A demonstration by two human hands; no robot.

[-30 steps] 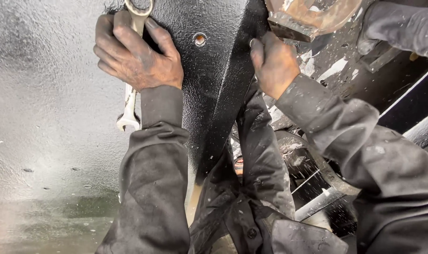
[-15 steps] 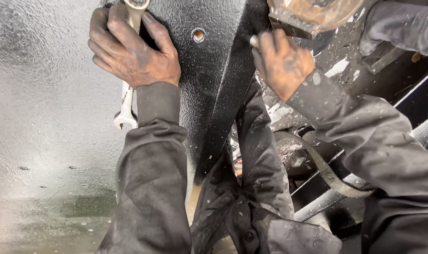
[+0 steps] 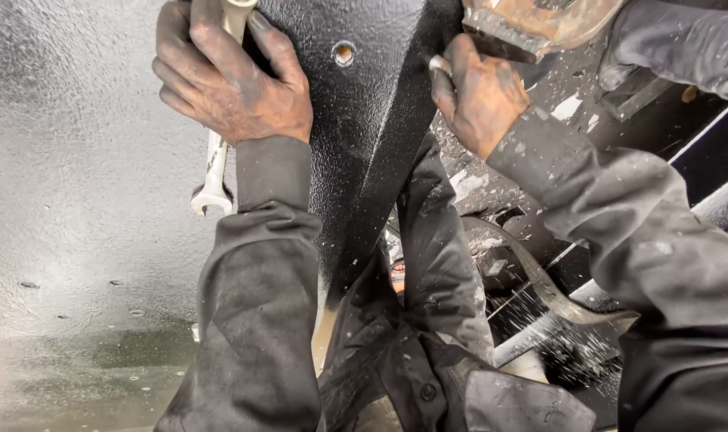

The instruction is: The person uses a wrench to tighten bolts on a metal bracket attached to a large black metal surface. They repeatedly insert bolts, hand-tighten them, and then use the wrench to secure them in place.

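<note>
Head view shows both hands raised against the underside of a black-coated metal bracket [image 3: 364, 136], and little has changed over the last second: the left hand [image 3: 232, 76] has crept slightly toward the top edge of frame while keeping its grip, and the right hand [image 3: 480, 96] has drifted a little nearer the bracket's right edge and turned its back more toward the camera. That reads as fine adjustment at a fastening point rather than any big stroke.

The left hand is closed firmly around the shank of a silver combination wrench [image 3: 214, 172], fingers wrapped over it; the wrench's open-jaw end hangs just below the wrist, left of the bracket, while its upper end runs out of frame. The right hand is curled, fingertips pinching a small shiny metal piece [image 3: 440, 64] against the bracket's right edge, possibly a bolt or nut, though it is too small to be certain.

A small bolt hole [image 3: 344, 54] sits in the bracket's face between the two hands. Both forearms in dark grimy sleeves [image 3: 260, 264] reach steeply upward, elbows low. Above the right hand, right of the bracket, hangs a rusty metal part [image 3: 532, 24]. Left of the bracket spreads a textured grey panel [image 3: 76, 184].
</note>
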